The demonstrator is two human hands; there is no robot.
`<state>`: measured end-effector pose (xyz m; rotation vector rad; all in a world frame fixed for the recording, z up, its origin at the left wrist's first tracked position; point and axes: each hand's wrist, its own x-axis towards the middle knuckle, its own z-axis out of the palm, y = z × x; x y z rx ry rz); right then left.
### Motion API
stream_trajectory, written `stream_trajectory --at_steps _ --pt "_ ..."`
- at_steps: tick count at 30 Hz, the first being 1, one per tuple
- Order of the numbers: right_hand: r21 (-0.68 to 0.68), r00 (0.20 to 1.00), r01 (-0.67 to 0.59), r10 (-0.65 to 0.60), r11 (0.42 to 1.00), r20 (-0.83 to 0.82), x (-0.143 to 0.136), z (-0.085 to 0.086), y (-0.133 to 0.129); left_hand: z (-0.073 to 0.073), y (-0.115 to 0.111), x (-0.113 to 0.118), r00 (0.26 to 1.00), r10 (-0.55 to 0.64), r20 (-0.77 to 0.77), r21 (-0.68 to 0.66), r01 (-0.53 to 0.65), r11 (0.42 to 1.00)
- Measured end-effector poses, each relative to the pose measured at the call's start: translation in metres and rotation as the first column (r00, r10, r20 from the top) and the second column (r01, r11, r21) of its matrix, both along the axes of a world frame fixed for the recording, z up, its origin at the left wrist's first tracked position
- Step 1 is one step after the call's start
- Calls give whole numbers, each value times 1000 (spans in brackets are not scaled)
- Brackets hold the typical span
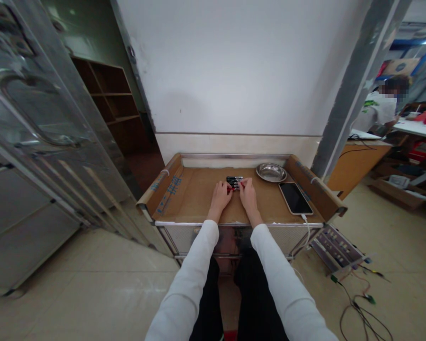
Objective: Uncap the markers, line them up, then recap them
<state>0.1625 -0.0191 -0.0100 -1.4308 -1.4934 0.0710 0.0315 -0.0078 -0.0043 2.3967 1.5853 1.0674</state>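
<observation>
Think of the spot between the two hands as the middle of a clock. The left hand (221, 195) is at 9 o'clock, with its fingers bent around a small red thing (230, 190) that pokes out at the tips. The red thing sits just about in the middle. The right hand (247, 193) is at 3 o'clock, with its fingers bent in toward the left hand. I cannot tell if they pinch something too, because it is too small to see.

Little black sticks (234, 179) lie side by side at 12 o'clock, close to both hands. A shiny metal bowl (271, 173) sits at 2 o'clock. A phone (296, 199) with a dark screen lies between 3 and 4 o'clock, and a white cord (308, 232) is plugged into it. All of this is on a cart top (199, 208) covered with brown cardboard, with blue writing (173, 187) at 9 o'clock.
</observation>
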Motion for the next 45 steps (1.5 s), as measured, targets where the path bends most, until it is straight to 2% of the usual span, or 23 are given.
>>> stream_trajectory --at_steps 7,18,23,29,33,37,42,45 --pt "-78 966 -171 182 982 184 -1 -1 -1 1 0 -2 1000 9 26 -6 -9 1000" --pt "-87 940 -153 172 984 296 0 0 0 -5 8 0 994 3 112 11 -5 1000" --pt "-100 930 -39 72 994 360 0 1 -4 -2 5 0 995 41 86 17 -42 999" --pt "-153 908 74 -3 986 419 -1 3 -6 0 3 2 999 -36 -5 28 36 999" --pt "-178 888 135 -39 975 458 -2 4 -8 0 2 2 999 -34 -29 5 34 999" --pt "-201 874 227 -108 953 474 -4 6 -9 3 0 2 997 -1 -75 -5 0 1000" --pt "-174 875 267 -163 948 455 -4 7 -10 8 -3 3 994 47 -99 9 -46 999" --pt "-155 883 303 -216 940 415 -4 8 -10 12 -5 3 983 156 -101 26 -154 988"
